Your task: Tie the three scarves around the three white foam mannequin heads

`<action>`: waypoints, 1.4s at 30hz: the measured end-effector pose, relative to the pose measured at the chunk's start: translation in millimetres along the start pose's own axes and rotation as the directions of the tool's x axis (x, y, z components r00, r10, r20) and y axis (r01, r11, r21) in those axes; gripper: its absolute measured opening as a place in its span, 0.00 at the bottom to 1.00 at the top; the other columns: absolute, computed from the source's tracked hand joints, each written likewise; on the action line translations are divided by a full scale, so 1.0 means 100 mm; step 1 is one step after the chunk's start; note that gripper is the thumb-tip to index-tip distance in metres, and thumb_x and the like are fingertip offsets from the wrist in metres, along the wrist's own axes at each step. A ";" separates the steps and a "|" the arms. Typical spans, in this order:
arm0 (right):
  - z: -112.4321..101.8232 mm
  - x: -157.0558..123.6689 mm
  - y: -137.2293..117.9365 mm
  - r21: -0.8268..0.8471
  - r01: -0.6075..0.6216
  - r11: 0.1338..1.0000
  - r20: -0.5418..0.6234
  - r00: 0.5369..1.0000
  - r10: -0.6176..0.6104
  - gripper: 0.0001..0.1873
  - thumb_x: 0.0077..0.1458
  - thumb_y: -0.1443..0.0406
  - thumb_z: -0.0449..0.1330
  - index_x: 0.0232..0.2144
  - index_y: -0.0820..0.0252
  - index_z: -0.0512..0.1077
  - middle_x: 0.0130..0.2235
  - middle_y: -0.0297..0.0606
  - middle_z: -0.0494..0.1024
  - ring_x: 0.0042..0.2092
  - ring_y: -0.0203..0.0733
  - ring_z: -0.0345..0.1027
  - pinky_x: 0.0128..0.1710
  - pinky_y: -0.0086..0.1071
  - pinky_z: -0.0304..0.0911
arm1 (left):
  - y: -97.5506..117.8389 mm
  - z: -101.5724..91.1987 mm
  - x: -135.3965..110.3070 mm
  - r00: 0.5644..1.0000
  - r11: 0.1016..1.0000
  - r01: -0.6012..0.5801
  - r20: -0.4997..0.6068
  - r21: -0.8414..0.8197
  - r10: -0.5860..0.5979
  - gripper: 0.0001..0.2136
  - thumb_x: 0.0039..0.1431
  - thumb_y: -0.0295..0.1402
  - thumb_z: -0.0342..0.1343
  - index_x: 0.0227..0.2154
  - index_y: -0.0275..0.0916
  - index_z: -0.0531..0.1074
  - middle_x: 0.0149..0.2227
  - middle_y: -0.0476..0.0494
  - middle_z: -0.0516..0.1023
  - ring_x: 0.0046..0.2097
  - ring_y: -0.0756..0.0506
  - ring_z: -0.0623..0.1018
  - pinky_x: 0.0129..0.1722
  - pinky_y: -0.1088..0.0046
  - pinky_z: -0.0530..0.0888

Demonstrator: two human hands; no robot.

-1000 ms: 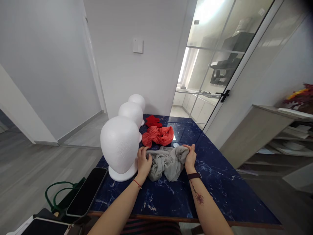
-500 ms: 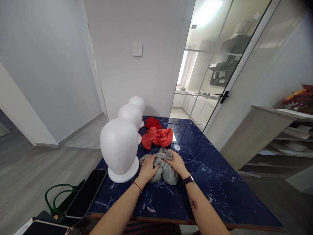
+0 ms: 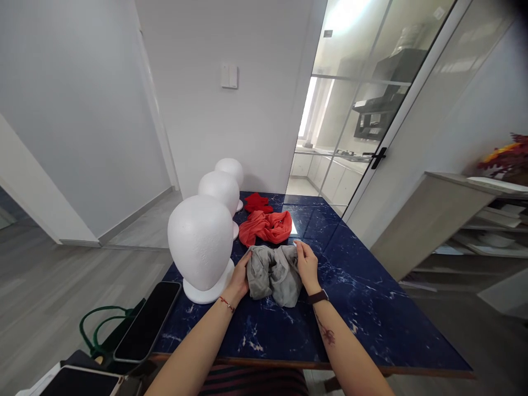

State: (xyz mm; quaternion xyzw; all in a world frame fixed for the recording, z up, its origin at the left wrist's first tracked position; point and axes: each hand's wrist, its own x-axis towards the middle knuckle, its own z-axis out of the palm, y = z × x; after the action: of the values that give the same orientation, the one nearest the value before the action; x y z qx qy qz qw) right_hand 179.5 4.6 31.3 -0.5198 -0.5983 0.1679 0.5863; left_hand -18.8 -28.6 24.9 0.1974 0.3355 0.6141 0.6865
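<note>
Glare (image 3: 348, 12) burns white atop the glass door (image 3: 355, 93), the upper-right corner (image 3: 520, 8) dark.

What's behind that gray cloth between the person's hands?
Behind the gray cloth, a coral-red cloth lies on the table, with a brighter red cloth farther back. The patch of table directly hidden by the gray cloth can't be seen.

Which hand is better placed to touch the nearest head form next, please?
Probably the left hand: it is beside the head form, while the right hand is across the grey cloth.
</note>
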 end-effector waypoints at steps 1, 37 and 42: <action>0.00 0.01 0.01 -0.036 0.020 0.999 -0.004 1.000 -0.020 0.22 0.59 0.54 0.47 0.41 0.63 0.73 0.44 0.46 0.75 0.47 0.46 0.67 0.49 0.42 0.60 | 0.02 0.02 -0.02 0.999 0.998 0.046 0.019 -0.044 -0.046 0.15 0.49 0.38 0.60 0.39 0.36 0.74 0.42 0.41 0.79 0.46 0.43 0.76 0.51 0.66 0.69; -0.44 0.28 0.41 -0.465 -0.260 0.846 -0.408 0.911 0.055 0.25 0.49 0.57 0.56 0.47 0.64 0.66 0.55 0.60 0.57 0.59 0.68 0.46 0.51 0.66 0.44 | 0.15 0.03 0.00 0.995 0.991 -0.071 -0.081 -0.110 0.063 0.12 0.44 0.25 0.62 0.35 0.37 0.73 0.27 0.52 0.76 0.23 0.56 0.71 0.27 0.80 0.71; 0.08 -0.09 -0.03 -0.394 0.249 0.884 0.126 0.968 -0.217 0.34 0.52 0.56 0.57 0.58 0.60 0.56 0.62 0.53 0.51 0.63 0.59 0.41 0.57 0.59 0.44 | 0.18 0.07 -0.10 0.994 0.999 -0.010 0.106 -0.046 0.015 0.12 0.48 0.31 0.61 0.38 0.37 0.72 0.17 0.55 0.69 0.20 0.55 0.68 0.26 0.78 0.69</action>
State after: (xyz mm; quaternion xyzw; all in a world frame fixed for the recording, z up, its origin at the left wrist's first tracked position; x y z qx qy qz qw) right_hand 168.9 -0.4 26.3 -0.5477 -0.7006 -0.0118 0.4571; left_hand -26.9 -34.3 43.7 0.2165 0.2831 0.6144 0.7039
